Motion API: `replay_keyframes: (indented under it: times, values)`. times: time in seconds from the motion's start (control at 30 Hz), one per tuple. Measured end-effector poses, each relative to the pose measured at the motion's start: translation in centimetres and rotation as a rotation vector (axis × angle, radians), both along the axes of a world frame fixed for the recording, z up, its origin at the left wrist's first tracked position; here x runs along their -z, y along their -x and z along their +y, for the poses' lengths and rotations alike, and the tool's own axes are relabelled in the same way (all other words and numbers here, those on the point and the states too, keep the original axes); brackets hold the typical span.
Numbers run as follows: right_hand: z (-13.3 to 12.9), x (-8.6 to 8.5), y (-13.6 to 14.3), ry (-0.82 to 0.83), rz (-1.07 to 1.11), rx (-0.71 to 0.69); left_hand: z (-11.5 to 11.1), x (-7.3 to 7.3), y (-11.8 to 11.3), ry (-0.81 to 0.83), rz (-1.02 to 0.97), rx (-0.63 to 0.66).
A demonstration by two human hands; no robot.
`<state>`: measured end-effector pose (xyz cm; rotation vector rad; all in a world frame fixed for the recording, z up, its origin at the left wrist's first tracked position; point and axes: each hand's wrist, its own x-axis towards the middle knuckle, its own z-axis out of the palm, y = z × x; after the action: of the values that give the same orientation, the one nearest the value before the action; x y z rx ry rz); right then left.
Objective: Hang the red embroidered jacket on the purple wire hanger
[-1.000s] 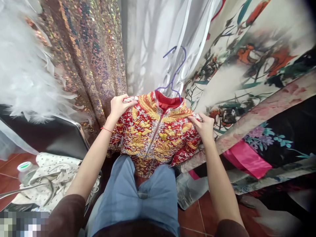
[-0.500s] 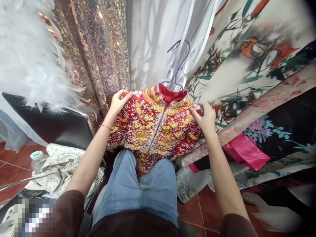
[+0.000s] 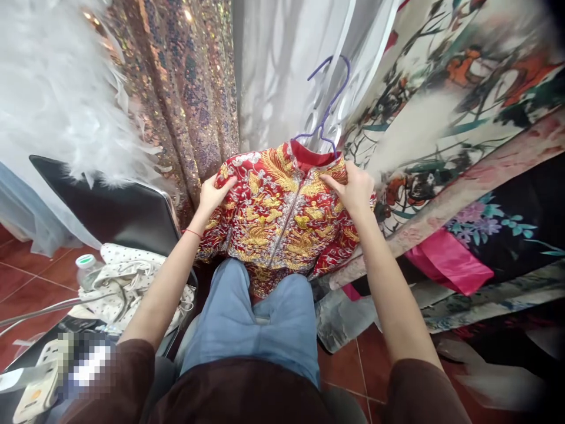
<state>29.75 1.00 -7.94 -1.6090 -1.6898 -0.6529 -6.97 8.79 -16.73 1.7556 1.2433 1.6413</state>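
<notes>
A red jacket (image 3: 282, 206) with gold and silver embroidery hangs on a purple hanger (image 3: 329, 112), its front facing me and its hem by my knees. My left hand (image 3: 215, 194) pinches the jacket at its left shoulder as I see it, thumb in front and fingers behind. At the other shoulder, closer to the collar, my right hand (image 3: 355, 185) grips the cloth the same way. The fingers behind the fabric are partly hidden. A front seam with silver trim runs down from the stand-up collar.
White feathers (image 3: 83, 118) and a sequined cloth (image 3: 185, 88) hang at the left. Below them stands a black chair (image 3: 110, 206) with a dotted cloth bag (image 3: 128, 277), a bottle (image 3: 87, 268) and a power strip (image 3: 42, 383). Printed garments (image 3: 441, 135) hang at the right.
My right hand has shifted inward along the shoulder toward the collar. My left hand has slid slightly down its shoulder. The whole view has moved a little.
</notes>
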Motion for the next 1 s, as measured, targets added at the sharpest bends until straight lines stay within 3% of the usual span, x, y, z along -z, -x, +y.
replay_keyframes:
  times: [0.13, 0.23, 0.3, 0.4, 0.53, 0.6, 0.7, 0.83, 1.0]
  values:
    - [-1.6, 1.3, 3.6, -0.180, 0.048, 0.105, -0.6, 3.1, -0.4, 0.041, 0.010, -0.162]
    - [-3.5, 2.6, 6.7, -0.254, 0.094, 0.135, -1.1, 3.2, -1.3, -0.018, 0.053, -0.288]
    - [-4.7, 3.6, 8.3, -0.213, 0.082, 0.082, -1.6, 2.0, -2.1, -0.142, 0.071, -0.345]
    - [-5.7, 5.0, 9.7, -0.046, 0.060, -0.059, -2.5, -1.7, -3.7, -0.385, 0.158, -0.329]
    - [-5.7, 5.4, 10.4, 0.141, 0.107, -0.178, -2.6, -8.1, -6.6, -0.514, 0.324, -0.082]
    - [-5.2, 4.7, 10.5, 0.130, 0.208, -0.168, -1.6, -10.2, -8.3, -0.485, 0.336, 0.021]
    - [-4.4, 3.6, 10.8, 0.173, 0.500, -0.203, 0.2, -10.8, -10.4, -0.379, 0.371, 0.084]
    - [-3.5, 3.3, 11.8, 0.384, 0.996, -0.450, 0.7, -9.4, -11.9, -0.318, 0.399, -0.072]
    - [-2.6, 3.8, 13.3, 0.287, 1.302, -0.526, -0.9, -9.1, -12.0, -0.300, 0.544, -0.229]
